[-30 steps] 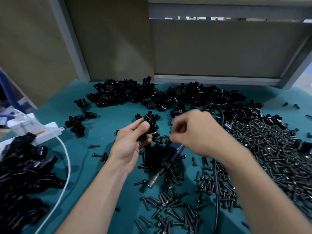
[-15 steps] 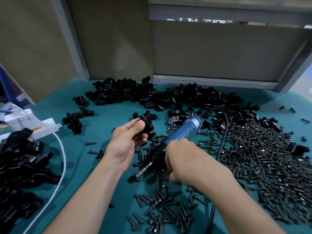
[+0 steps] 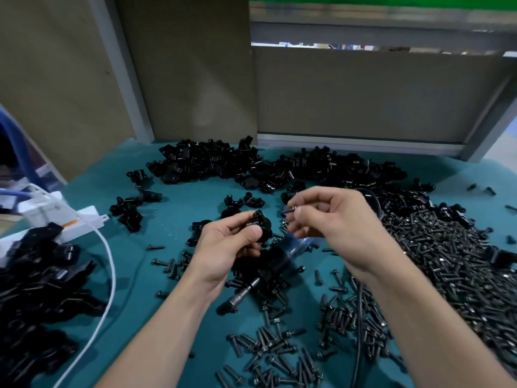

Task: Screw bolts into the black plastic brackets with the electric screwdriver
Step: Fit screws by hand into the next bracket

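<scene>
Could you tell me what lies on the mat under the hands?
The electric screwdriver lies among loose bolts; its metal tip shows, but the right hand covers most of its blue handle.

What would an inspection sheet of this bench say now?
Surface: teal mat, strewn with parts.
Job's things: bracket and bolt, both held; electric screwdriver lying on the mat; bracket pile at back; second bracket pile at left; bolt pile at right.
Clutter: white box at left.
Grippers: left hand grips the bracket; right hand pinches the bolt.
Cables: white cable at left; black cord among the bolts.
Surroundings: brown panels; grey frame post.
</scene>
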Tool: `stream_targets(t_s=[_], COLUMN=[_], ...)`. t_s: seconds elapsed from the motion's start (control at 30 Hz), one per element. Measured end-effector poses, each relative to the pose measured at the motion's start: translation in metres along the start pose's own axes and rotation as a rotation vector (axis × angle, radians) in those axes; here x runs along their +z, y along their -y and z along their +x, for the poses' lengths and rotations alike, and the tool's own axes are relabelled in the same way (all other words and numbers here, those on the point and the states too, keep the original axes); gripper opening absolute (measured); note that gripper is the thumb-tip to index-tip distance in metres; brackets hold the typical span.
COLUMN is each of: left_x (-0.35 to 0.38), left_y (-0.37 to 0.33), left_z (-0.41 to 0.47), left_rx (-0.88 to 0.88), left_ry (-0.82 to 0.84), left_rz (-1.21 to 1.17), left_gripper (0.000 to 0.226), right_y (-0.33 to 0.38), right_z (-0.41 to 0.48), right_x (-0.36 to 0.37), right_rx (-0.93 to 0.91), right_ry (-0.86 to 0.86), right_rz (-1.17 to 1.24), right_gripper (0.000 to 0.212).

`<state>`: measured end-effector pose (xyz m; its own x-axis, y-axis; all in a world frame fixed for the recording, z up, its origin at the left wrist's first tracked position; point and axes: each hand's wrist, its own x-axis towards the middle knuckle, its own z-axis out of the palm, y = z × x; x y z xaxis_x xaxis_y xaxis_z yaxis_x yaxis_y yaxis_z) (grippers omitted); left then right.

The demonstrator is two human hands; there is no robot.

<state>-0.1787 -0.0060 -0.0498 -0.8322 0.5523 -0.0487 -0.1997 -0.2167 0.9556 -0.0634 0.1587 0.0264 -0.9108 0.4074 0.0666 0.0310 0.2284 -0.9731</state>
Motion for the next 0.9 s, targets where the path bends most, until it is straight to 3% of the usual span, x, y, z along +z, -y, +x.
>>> stream_targets(t_s=[0.1,0.27,0.47,0.67,0.77,0.9], left_x=[0.002,0.003,0.003,0.003,0.004,0.006], left_y=[0.003,0.004,0.006,0.005,0.004,0.006], left_z=[-0.001,-0.001,-0.001,-0.001,-0.004,-0.004], left_rx=[0.029,0.062,0.109,0.152,0.170,0.166], left_ry=[0.019,0.018,-0.001,-0.021,-0.013,-0.054], left_rz=[0.031,0.042,0.102,0.091,0.151,0.152], left_gripper=[0.054,0.044,0.055,0.040,0.029,0.032], right_y=[-0.011,-0.025,-0.031,-0.033,-0.031,-0.028], right_z=[0.003,0.003,0.003,0.003,0.001,-0.003], right_x=[0.015,0.026,0.031,0.030,0.034,0.035], right_rx=[0.057,0.073,0.094,0.018,-0.020,-0.127], right_ry=[-0.048,-0.046,-0.094,-0.182,-0.143,-0.163], right_rz=[0.182,0.189,0.268,-0.200,-0.265,-0.462], right_gripper=[0.015,0.012,0.012,0.018,0.021,0.015])
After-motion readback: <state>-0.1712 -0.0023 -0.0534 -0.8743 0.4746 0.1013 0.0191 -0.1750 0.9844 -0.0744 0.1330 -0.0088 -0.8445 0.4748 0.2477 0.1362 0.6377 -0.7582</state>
